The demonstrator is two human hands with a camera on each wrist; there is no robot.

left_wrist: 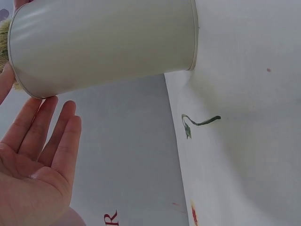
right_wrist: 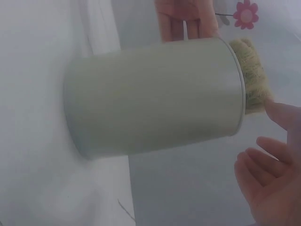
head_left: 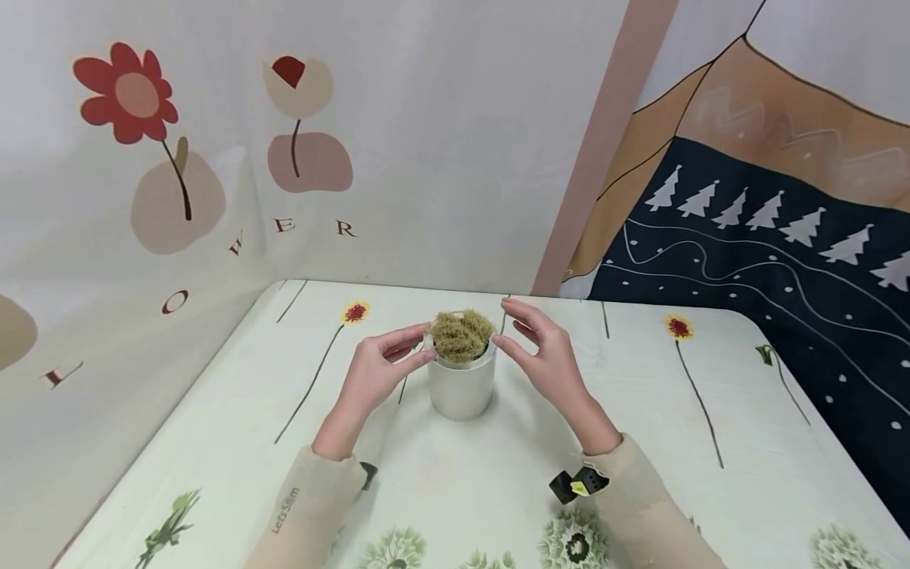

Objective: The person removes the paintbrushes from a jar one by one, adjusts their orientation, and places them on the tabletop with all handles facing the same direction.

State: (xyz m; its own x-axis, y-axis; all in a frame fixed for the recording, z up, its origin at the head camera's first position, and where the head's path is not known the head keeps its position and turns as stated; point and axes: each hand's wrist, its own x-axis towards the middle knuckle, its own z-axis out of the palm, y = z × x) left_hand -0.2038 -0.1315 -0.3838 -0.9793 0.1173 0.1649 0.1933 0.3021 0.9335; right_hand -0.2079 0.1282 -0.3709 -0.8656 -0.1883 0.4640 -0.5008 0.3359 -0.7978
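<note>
A white cylindrical pot (head_left: 462, 395) stands upright on the table, with a greenish-brown tuft of moss (head_left: 462, 336) rising above its rim. To its left is my left hand (head_left: 380, 363); in the left wrist view its fingertips (left_wrist: 51, 101) touch the pot's side near the rim, and the thumb is at the rim by the moss. My right hand (head_left: 546, 359) is on the other side, fingers spread and slightly bent. In the right wrist view its thumb (right_wrist: 281, 113) meets the moss (right_wrist: 251, 75), while the other fingers stand apart from the pot.
The table (head_left: 441, 506) has a white cloth printed with flowers and stems. Behind it hangs a pale curtain (head_left: 455, 158) with flower prints and letters. A dark cloth with white trees (head_left: 768, 209) hangs at the right. A small black device (head_left: 579, 484) sits at the right wrist.
</note>
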